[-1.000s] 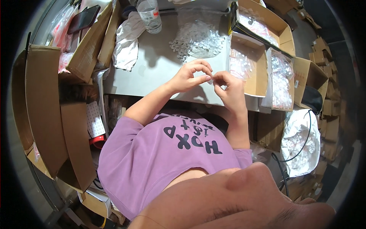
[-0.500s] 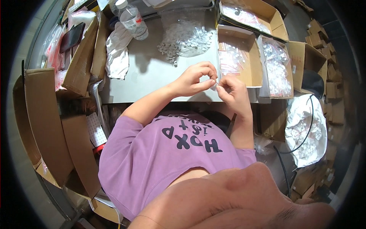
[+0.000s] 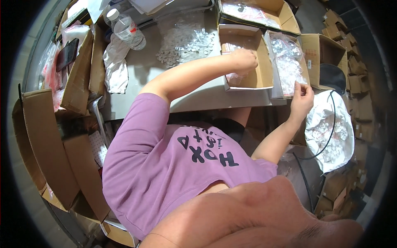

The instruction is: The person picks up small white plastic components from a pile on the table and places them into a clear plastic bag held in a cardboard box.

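Note:
My left hand (image 3: 245, 61) is over a shallow cardboard box (image 3: 264, 73) that holds small clear bags with red strips. Its fingers curl inward and point away, so whatever they grip is hidden. On the right, my right hand (image 3: 303, 98) is at the near end of a second cardboard box (image 3: 308, 72), which is heaped with clear bags (image 3: 288, 64). Thumb and fingers are drawn together there, and anything between them is too small to make out. Small whitish pieces (image 3: 188, 48) lie in and around a clear plastic bag on the grey table (image 3: 142, 93), left of the boxes.
A water bottle (image 3: 126, 31) and a white cloth (image 3: 115, 66) are at the table's left. Tall cardboard boxes (image 3: 49, 140) flank me on that side, with a phone (image 3: 67, 55) above. A white sack (image 3: 312, 149) and a black cable (image 3: 332, 136) are at the right.
My hands were together over the table's front edge, pinching something small. They have parted: the left reached right over the shallow box, the right moved right to the bag-filled box.

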The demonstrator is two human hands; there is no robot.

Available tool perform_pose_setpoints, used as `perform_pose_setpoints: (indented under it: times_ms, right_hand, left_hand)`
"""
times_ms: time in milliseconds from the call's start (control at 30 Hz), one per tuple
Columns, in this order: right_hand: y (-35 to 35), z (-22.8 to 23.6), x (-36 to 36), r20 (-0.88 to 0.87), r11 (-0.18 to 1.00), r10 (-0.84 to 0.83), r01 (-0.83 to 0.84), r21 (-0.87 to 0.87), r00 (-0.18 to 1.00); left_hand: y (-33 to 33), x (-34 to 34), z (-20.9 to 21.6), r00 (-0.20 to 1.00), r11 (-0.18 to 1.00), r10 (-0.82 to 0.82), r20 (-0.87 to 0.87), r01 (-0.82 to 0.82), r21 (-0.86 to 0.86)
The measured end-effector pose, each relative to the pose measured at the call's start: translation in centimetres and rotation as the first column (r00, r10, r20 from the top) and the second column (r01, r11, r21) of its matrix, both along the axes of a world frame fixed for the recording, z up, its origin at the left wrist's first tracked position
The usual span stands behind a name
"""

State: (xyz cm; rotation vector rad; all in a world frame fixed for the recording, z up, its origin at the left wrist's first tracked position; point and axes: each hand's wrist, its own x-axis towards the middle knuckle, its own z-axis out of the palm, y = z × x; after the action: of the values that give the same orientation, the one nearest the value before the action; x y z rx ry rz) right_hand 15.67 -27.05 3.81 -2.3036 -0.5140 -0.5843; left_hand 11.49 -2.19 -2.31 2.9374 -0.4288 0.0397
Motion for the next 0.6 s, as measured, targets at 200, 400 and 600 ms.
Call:
perform_pose_setpoints:
  times_ms: [200,400,600]
  right_hand:
    - [-0.7,-1.5,-0.7,-0.08,0.974,-0.029,0.046,0.223,0.996]
    - [-0.1,-1.1,-2.1,0.024,0.957,-0.002,-0.005,0.291,1.0]
    - [1.8,-0.8,-4.2,0.011,0.956,0.071,-0.071,0.284,0.997]
  left_hand:
    - [-0.5,0.5,1.0,0.995,0.987,-0.084,-0.046,0.09,0.134]
    - [0.1,0.9,0.8,0.998,0.993,0.05,0.029,-0.046,-0.113]
    - [0.9,0.4,1.0,0.998,0.968,0.036,0.048,-0.023,-0.249]
